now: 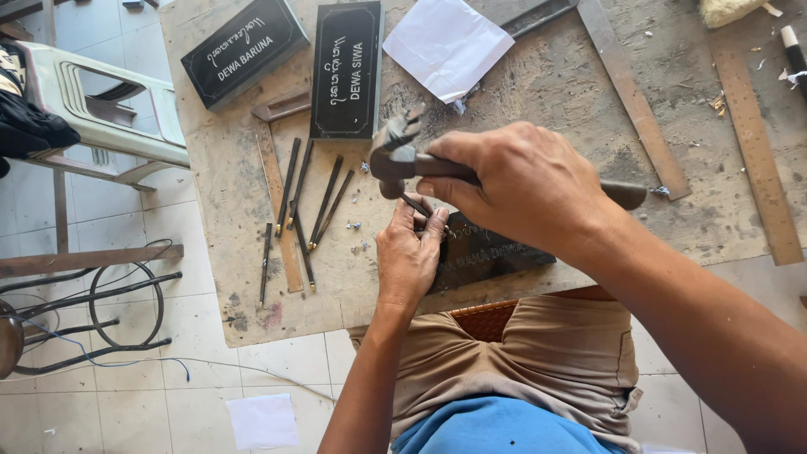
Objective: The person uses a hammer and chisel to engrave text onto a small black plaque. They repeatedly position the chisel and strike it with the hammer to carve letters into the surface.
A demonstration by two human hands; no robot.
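Nearest the lens, at the bottom of the frame, are the person's blue shirt (496,429) and tan shorts (538,353); they sit right up against the low surface (546,76), so its near edge comes to their lap.

Just above that, the right hand (525,185) sits in the middle of the frame, fingers wrapped fully round the wooden handle of a hammer (395,155). The hammer head is poised left of centre, above the work. The grip is well up the handle, which looks suited to short, controlled taps.

The left hand (409,256) lies below the hammer head, fingers pinched together on a thin dark chisel (414,204) that stands steeply under the hammer. Its tip goes to a dark slab (483,252) lying at the near edge of the surface, partly hidden by both hands. The heel of the left hand seems to rest on the slab's left end, probably to steady it.

Left of the hands a row of slim chisels (307,202) lies fanned out, handy to the left hand. At upper left two finished black plaques (345,71) are set back, with a white paper sheet (445,46) beside them. Long wooden strips (752,143) and a metal rule (630,92) lie at upper right, well apart from the work.

Open room is mostly to the right of the slab. Off the surface's left edge are tiled floor, a pale plastic chair (109,101) and a metal stool frame (101,311).
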